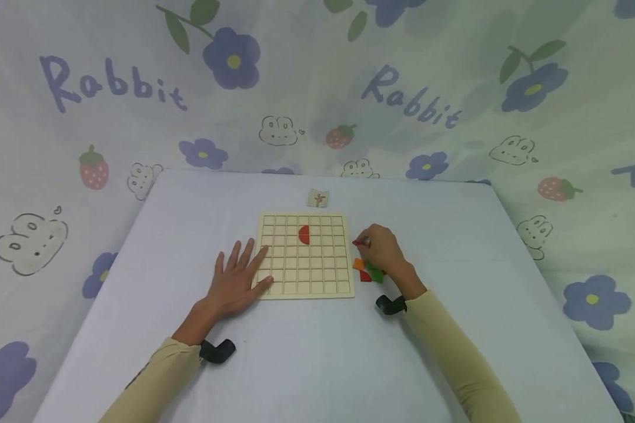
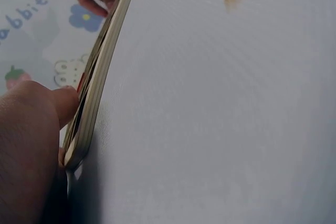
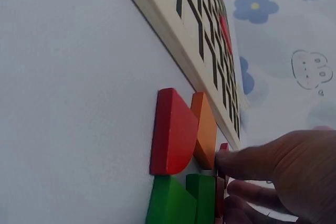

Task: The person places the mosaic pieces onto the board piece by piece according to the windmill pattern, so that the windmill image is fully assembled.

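Note:
A square wooden grid board (image 1: 291, 288) lies on the table. Red quarter-round pieces (image 1: 304, 235) form a half disc in its upper middle cells. My left hand (image 1: 238, 285) rests spread over the board's left edge, thumb and fingertips on the grid. Just off the board's right edge, my right hand (image 1: 381, 247) pinches a small red piece (image 1: 357, 242) between thumb and fingers. Beneath and beside that hand lie an orange piece (image 3: 205, 129), a red quarter-round piece (image 3: 176, 132) and green pieces (image 3: 173, 203); the hand partly hides the pile.
A small patterned card (image 1: 318, 198) lies behind the board. The white table (image 1: 307, 358) reaches back to a hanging cloth (image 1: 317, 88) printed with rabbits and flowers. Black wrist cameras (image 1: 218, 351) sit on both forearms.

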### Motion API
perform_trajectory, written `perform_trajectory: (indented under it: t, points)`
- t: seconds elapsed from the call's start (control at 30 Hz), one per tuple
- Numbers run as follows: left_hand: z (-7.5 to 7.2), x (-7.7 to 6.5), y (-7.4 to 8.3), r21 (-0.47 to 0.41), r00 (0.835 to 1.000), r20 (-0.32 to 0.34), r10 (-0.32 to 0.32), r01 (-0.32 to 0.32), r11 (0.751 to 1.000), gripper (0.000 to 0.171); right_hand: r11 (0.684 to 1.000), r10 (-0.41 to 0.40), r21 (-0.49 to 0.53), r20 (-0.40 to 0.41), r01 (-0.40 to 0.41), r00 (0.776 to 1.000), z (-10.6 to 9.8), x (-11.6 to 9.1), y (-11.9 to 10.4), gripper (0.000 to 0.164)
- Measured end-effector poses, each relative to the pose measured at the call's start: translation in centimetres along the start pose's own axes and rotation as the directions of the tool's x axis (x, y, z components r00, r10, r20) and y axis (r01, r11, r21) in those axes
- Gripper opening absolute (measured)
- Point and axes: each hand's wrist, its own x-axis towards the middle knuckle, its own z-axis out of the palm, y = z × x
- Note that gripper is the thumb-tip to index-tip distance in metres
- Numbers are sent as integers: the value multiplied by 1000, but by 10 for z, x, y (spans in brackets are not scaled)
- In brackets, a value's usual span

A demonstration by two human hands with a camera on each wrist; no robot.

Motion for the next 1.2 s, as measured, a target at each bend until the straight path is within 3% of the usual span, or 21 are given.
perform_trajectory:
  t: [0.2,0.4,0.53,0.63,0.83,0.9,1.0,1.2]
  points:
    - [0,0,0,-8,1000,-7,-3,3,1000,76,1000,-24,4,4,24,1000,3,9,1,11]
    - [3,0,-2,0,1000,-6,-1,1,1000,77,999,26,17,59,-27,998,2,14,4,21]
    - [4,0,-4,8,1000,10,-7,7,1000,78,988,-13,154,14,11,1000,4,15,-2,16]
    - [4,0,-4,8,1000,7,-7,7,1000,78,959,-36,281,-27,42,999,9,20,-9,12]
    - [2,0,-2,3,1000,-12,-7,7,1000,77,903,-44,428,21,31,999,24,33,-26,13]
    - [2,0,-1,-2,1000,-15,-5,5,1000,76,899,-55,437,47,29,997,27,37,-31,10]
    - [1,0,0,-6,1000,-12,-2,2,1000,76,917,-82,397,74,46,994,31,45,-38,6]
    - [0,0,0,9,1000,1,-4,4,1000,78,930,-209,324,76,175,975,33,54,-51,9]
